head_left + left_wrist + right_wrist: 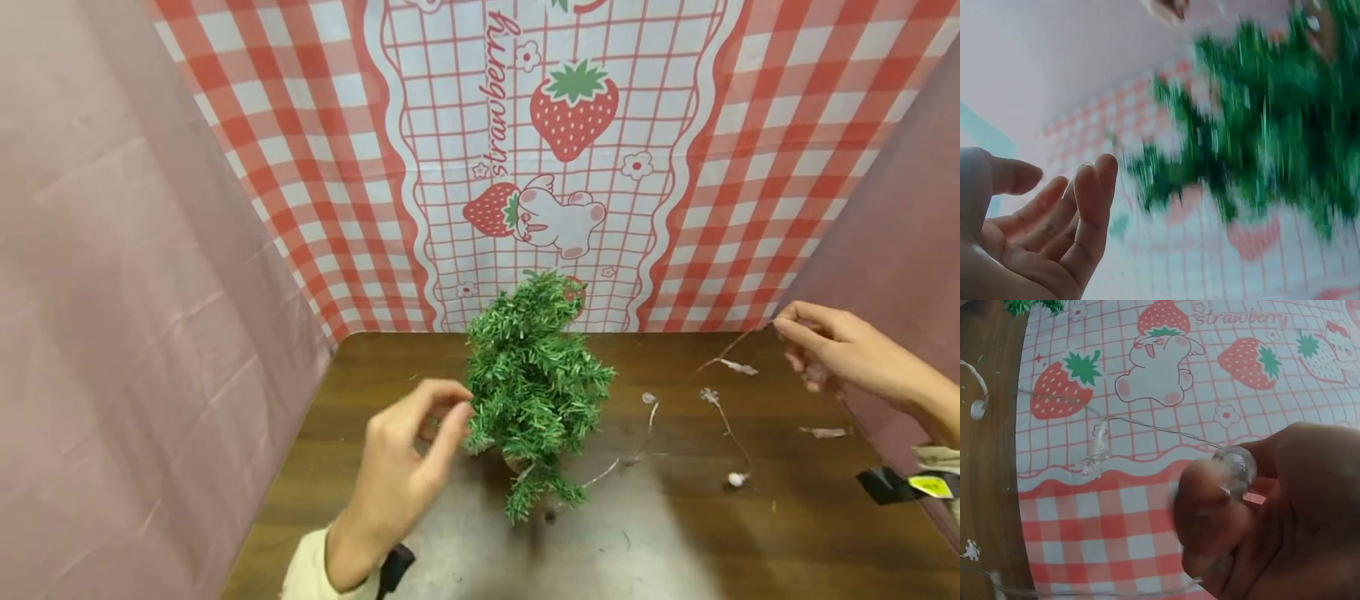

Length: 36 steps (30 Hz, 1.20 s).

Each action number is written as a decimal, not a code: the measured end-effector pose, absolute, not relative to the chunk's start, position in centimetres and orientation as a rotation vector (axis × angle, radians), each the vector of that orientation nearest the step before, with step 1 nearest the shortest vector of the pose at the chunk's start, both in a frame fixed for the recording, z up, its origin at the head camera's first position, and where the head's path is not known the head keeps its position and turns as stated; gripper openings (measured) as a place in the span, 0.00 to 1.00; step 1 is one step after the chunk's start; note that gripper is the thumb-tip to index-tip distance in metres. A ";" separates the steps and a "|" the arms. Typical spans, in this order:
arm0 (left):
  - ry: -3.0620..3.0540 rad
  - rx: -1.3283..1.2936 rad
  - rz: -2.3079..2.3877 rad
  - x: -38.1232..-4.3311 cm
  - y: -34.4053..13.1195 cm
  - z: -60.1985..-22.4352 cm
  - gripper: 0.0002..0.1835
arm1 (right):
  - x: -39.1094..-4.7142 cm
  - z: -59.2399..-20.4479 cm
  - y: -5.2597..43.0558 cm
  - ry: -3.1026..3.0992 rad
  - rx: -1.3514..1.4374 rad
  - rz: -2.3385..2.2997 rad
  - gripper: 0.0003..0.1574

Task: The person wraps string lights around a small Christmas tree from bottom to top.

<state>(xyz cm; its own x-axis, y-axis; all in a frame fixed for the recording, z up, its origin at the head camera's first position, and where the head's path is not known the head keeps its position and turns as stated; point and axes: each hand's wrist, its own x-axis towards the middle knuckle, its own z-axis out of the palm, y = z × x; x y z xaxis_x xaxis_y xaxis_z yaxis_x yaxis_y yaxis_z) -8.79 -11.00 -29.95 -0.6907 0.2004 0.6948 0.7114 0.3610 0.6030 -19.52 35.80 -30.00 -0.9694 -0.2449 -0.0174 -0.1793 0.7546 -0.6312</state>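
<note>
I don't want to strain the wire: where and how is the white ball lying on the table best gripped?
Probably pinch the white ball by its rounded sides, coming from the near side, since its thin wire leads toward the back.

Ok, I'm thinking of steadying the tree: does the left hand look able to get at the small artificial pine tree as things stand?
Probably yes: the left hand is right beside the small artificial pine tree, its fingers hold nothing, and nothing visible blocks the way between the two.
</note>
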 end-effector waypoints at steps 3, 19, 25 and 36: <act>-2.158 -0.714 -1.391 -10.4 -13.5 -27.8 0.06 | -20.8 -29.3 35.1 2.940 -0.304 -0.913 0.23; -2.555 -0.504 -1.127 -25.0 -22.6 -29.4 0.15 | -25.0 -25.9 33.7 3.103 -0.136 -1.536 0.31; -2.633 -0.540 -1.020 -27.3 -21.9 -28.4 0.17 | -26.2 -23.5 32.9 2.604 -0.277 -2.269 0.19; -2.720 -0.602 -1.189 -30.8 -17.7 -27.6 0.21 | -28.4 -20.5 30.3 2.379 -0.472 -2.742 0.10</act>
